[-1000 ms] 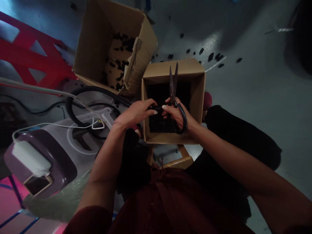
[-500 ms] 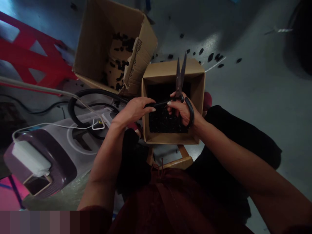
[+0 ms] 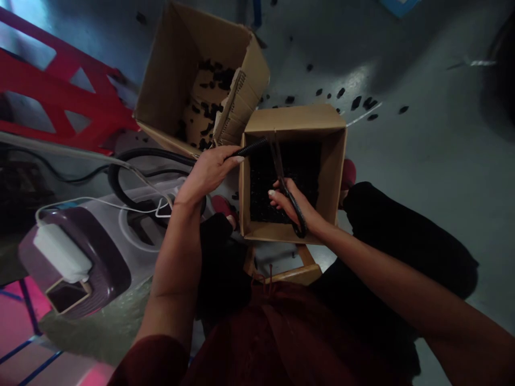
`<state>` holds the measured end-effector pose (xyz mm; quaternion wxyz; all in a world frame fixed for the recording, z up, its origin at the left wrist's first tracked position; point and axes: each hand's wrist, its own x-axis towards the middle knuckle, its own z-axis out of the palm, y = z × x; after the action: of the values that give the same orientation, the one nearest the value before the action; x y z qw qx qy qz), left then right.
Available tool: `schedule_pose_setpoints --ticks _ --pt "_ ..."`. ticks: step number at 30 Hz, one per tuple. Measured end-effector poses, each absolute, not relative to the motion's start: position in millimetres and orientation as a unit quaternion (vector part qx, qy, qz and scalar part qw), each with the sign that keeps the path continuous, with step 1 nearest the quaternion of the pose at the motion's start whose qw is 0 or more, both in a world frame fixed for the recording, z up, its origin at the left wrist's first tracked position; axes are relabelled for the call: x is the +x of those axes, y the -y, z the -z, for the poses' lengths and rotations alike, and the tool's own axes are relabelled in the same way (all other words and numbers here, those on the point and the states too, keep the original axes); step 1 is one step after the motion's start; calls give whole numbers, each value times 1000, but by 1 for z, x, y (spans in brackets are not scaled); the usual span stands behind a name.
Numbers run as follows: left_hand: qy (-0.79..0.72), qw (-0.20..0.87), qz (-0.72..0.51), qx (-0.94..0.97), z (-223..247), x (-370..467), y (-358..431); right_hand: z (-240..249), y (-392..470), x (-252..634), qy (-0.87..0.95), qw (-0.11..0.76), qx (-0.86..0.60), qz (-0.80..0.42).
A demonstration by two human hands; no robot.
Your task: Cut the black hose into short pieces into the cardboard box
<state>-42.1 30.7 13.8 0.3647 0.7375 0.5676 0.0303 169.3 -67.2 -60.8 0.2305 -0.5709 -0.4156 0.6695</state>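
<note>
Left hand point(image 3: 209, 171): closed round a long black ribbed tube point(image 3: 253, 147), thumb on one side and fingers on the other
Right hand point(image 3: 295, 203): wrapped round dark metal scissors with black handles point(image 3: 278, 161), blades pointing away from the body
Both hands: apart from each other, each one full
Tube end: poking out over the near box, just beside the blades; I cannot tell if they touch
Near box: open brown cardboard box point(image 3: 295, 117) under the right hand, with lots of shiny black stuff point(image 3: 300, 155) inside
Far box: bigger open brown cardboard box point(image 3: 156, 80), some black bits on its bottom
Grey floor point(image 3: 402, 161): little black pieces point(image 3: 356, 102) lying past the near box
</note>
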Motion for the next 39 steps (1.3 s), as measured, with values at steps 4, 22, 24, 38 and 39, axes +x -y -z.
schedule_pose_setpoints --ticks 4,22,24,38,39 --pt "-559 370 -36 741 -12 -41 -30 58 69 170 441 203 -565 -667" --pt "-515 417 49 747 -8 -35 -30 46 60 175 499 149 -555 -648" --pt "-509 420 58 749 -9 -36 -30 46 59 175 505 139 -553 -649" --pt "-511 392 77 761 -5 -36 -28 51 62 176 500 138 -586 -623" --pt "-510 390 78 762 -5 -36 -28 52 62 176 502 144 -585 -620"
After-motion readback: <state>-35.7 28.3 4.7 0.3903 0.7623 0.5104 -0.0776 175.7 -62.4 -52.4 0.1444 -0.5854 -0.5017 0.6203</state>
